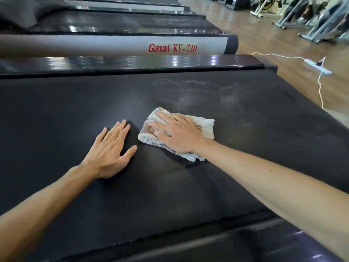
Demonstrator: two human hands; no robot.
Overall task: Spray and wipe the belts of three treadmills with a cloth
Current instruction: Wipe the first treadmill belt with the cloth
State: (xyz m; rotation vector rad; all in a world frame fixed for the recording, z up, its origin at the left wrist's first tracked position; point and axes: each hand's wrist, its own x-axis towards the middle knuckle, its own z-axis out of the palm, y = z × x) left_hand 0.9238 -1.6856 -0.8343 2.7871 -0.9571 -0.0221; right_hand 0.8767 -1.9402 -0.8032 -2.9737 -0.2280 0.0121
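The black belt (66,114) of the nearest treadmill fills the middle of the view, with pale dusty smears toward its far right end. A folded white cloth (206,127) with a brown pattern lies on the belt. My right hand (177,134) presses flat on top of the cloth, fingers spread. My left hand (111,150) rests palm down on the bare belt just left of the cloth, holding nothing. A second treadmill belt (113,23) lies beyond, and a third treadmill (122,5) shows at the top. No spray bottle is in view.
A grey side rail (94,45) marked "Ganas KY-730" and a glossy black foot rail (132,63) separate the two nearest belts. On the wooden floor to the right lie a white power strip (317,66) with its cable, and exercise bikes (311,17) stand at the top right.
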